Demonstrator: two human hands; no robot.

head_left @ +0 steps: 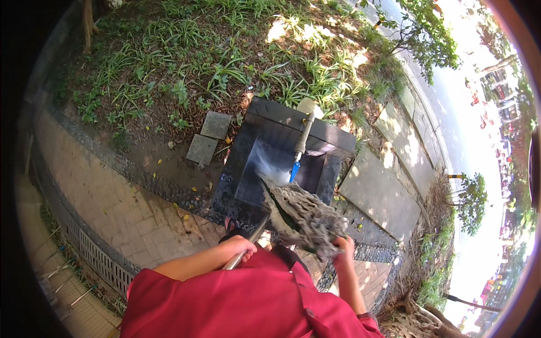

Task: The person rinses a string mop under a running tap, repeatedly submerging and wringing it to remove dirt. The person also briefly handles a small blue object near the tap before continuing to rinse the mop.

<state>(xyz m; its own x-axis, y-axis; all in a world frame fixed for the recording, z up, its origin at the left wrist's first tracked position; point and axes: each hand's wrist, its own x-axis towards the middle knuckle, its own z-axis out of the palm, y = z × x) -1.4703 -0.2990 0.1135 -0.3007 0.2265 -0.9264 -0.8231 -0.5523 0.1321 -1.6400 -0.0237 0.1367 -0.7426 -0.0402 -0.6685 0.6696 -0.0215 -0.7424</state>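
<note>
A wide grey mop head [312,215] with matted strands and a dark green strip along it is tilted over the near edge of a dark stone basin [228,186]. My left hand [240,248] is wrapped around the mop's metal handle [258,228], close to my body. At the mop head's near right end, my right hand [344,249] grips the strands. A tap with a blue lever [295,171] reaches over the basin on a pale pipe [305,135]. Water [270,167] sprays out at the mop's far end. The mop head hides part of the basin.
Behind the basin rises a low dark wall [287,120], with a planted bed [190,63] beyond. Two small stone slabs [209,137] lie left of it; larger paving slabs [380,190] lie right. A drain grate [93,241] borders the brick path [127,211].
</note>
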